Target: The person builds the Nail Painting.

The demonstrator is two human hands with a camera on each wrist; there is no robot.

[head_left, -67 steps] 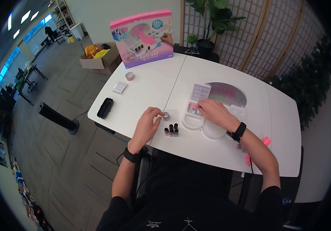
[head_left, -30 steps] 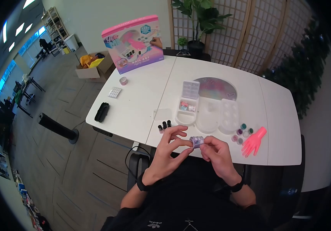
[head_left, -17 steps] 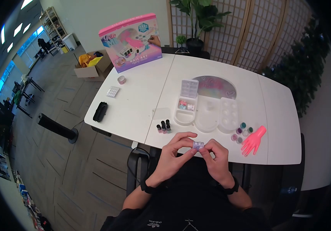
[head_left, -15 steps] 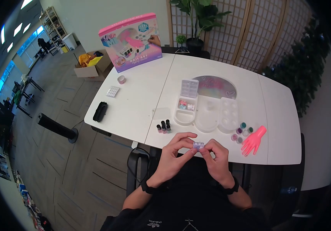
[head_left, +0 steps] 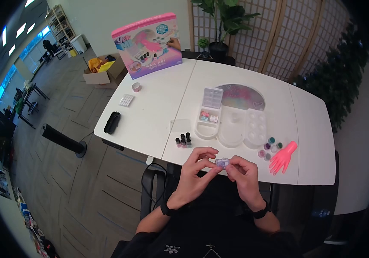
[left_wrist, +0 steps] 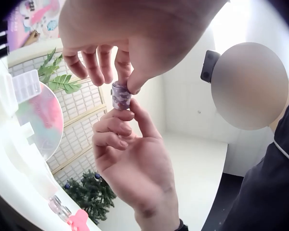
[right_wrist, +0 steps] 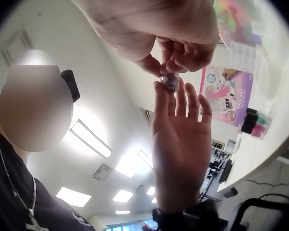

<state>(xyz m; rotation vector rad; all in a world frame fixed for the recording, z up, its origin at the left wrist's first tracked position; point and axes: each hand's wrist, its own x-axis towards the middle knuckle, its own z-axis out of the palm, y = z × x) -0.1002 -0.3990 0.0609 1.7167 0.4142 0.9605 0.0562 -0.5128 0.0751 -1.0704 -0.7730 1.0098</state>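
Note:
In the head view, a small purple-and-white patterned roll is held up between both hands, near the table's front edge. My left hand pinches one end of it between thumb and index finger, the other fingers spread loosely. Thumb and curled fingers of my right hand grip the opposite end. The left wrist view shows the roll as a short cylinder with a camouflage-like pattern. In the right wrist view the roll is partly covered by fingertips.
Several nail polish bottles stand left of an open white case with compartments. To the right lie a pink model hand and several small glitter pots. A nail art box, a clear jar and a black case sit farther left.
The right hand has come back from the white case, and both hands have come together near the body with the roll. Lately the roll has turned slightly between the fingers.

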